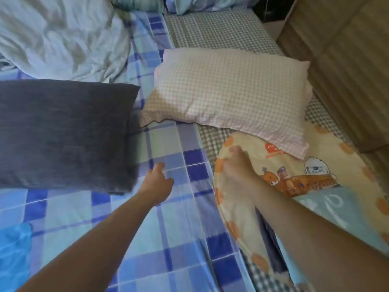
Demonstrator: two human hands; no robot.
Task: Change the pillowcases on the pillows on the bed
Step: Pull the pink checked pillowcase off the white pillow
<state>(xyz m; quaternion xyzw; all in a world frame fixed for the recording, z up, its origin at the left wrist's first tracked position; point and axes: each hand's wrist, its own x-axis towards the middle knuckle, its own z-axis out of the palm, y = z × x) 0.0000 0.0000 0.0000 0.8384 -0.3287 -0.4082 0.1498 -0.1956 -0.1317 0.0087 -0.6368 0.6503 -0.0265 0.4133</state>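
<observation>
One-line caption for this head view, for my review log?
Left hand open over plaid sheet; blurred right hand on cartoon-print fabric, by dark pillow and checked pillow.

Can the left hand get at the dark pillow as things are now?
Probably yes. The left hand is open and holds nothing, close beside the near corner of the dark pillow. Only bare sheet shows between them, and nothing lies on the pillow.

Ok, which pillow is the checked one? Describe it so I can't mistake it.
On the bed, follow the blue plaid sheet to its right edge. The pink-checked pillow lies there, its near corner overlapping a cartoon-print cloth. The pillow to its left is plain dark grey.
</observation>
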